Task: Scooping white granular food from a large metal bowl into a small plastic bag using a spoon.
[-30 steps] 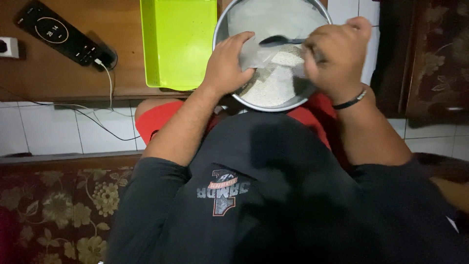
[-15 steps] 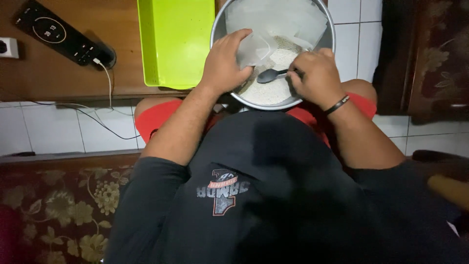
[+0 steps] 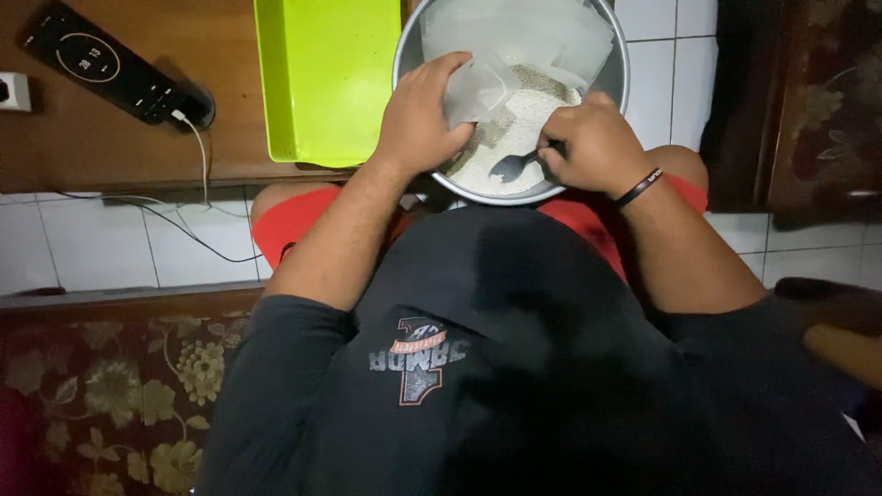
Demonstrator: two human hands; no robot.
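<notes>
Inside the round metal bowl [image 3: 614, 64], which sits at the person's knees, lies a heap of white grain [image 3: 514, 138] with pale plastic sheeting or bags [image 3: 514, 32] bunched against the far wall. At the near edge of the heap the right hand [image 3: 593, 142] has its fingers closed around the handle of a dark spoon [image 3: 514, 165], whose scoop rests low on the grain and looks about empty, though it is too dark to be sure. Just beside it, the left hand [image 3: 423, 115] reaches in over the near-left rim and its fingers pinch a small clear plastic bag [image 3: 478, 87], holding it up with its mouth turned toward the spoon. Little or no grain can be made out inside that bag, so by the look of it the filling has barely got under way, and most of the heap remains in the bowl. A dark band [image 3: 640, 187] circles the right wrist. Touching the bowl on its left stands a lime-green tray [image 3: 326, 83], resting on a brown wooden table [image 3: 110, 138]. Farther left on the table lies a black remote-like device [image 3: 106, 64] with a white cable [image 3: 202, 152] plugged in and trailing over the edge to the white tiled floor [image 3: 110, 239]. A flowered fabric [image 3: 110, 395] lies at the lower left.
</notes>
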